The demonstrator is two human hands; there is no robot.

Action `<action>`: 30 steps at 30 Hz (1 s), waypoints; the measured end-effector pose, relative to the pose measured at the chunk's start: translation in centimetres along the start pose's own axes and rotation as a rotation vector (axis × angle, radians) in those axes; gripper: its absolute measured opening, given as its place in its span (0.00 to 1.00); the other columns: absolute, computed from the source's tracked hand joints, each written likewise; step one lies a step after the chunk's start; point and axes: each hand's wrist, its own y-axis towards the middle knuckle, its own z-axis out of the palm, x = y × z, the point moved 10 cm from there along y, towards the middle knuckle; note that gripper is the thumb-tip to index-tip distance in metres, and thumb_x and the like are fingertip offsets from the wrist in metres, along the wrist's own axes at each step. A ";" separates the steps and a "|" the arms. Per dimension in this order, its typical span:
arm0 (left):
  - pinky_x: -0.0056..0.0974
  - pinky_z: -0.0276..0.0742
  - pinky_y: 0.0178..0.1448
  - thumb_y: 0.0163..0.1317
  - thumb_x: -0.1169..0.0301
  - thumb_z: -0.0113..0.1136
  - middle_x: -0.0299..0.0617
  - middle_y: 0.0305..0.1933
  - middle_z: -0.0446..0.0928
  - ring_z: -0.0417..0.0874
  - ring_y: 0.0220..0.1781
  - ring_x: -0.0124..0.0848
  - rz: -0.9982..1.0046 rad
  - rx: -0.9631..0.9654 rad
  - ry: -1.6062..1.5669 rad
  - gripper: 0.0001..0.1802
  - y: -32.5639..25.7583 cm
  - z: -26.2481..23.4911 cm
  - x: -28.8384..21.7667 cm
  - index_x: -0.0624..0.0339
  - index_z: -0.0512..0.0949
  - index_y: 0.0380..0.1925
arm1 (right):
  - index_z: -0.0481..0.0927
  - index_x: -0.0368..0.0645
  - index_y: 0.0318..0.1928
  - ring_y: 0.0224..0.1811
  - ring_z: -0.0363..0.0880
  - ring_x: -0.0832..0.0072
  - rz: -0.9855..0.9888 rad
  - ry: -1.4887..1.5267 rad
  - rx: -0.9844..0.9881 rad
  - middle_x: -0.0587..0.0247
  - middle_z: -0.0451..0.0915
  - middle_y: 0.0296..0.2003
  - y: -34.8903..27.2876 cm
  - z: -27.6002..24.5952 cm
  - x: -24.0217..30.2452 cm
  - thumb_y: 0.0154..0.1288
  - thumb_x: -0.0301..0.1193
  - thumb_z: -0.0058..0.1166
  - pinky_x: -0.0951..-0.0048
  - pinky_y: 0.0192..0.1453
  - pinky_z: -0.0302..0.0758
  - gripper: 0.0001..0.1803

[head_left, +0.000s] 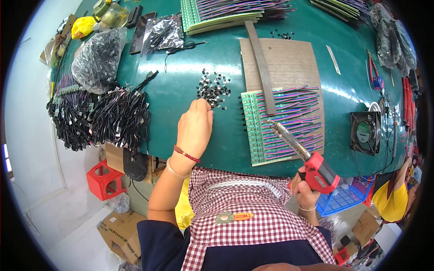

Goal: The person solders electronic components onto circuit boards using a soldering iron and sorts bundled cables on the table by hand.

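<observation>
in the head view, the left hand (195, 125) is at the near edge of a pile of small black parts (213, 88) on the green tabletop (174, 90); its fingers are bunched together, and i cannot tell whether they pinch a part. the right hand's (306, 194) fingers are wrapped around a red-handled soldering iron (318, 169), its tip over the green circuit panel (254, 131). the panel, fringed with coloured wires (296, 113), lies on a brown board (291, 58), a flat metal bar (261, 67) reaching across it.
</observation>
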 end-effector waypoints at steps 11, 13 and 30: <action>0.41 0.74 0.29 0.55 0.81 0.53 0.50 0.31 0.72 0.77 0.26 0.45 0.107 -0.091 -0.047 0.05 -1.6 -2.0 -2.8 0.65 0.69 0.31 | 0.66 0.32 0.49 0.15 0.65 0.76 -0.062 0.131 0.001 0.63 0.67 0.15 1.2 1.2 1.4 0.57 0.27 0.52 0.74 0.20 0.67 0.20; 0.34 0.74 0.29 0.56 0.84 0.52 0.46 0.30 0.73 0.78 0.25 0.34 0.104 -0.121 -0.305 0.07 -2.5 -2.4 -3.9 0.66 0.72 0.35 | 0.64 0.32 0.50 0.15 0.65 0.76 -0.034 0.270 0.001 0.62 0.67 0.15 1.6 2.0 1.0 0.58 0.29 0.52 0.73 0.20 0.67 0.21; 0.33 0.71 0.41 0.46 0.80 0.64 0.39 0.38 0.66 0.71 0.41 0.34 0.381 0.359 -1.135 0.10 -7.8 0.8 -13.6 0.56 0.80 0.30 | 0.65 0.37 0.54 0.37 0.76 0.74 0.078 0.176 0.060 0.57 0.76 0.34 2.4 6.3 1.1 0.56 0.22 0.56 0.74 0.39 0.75 0.24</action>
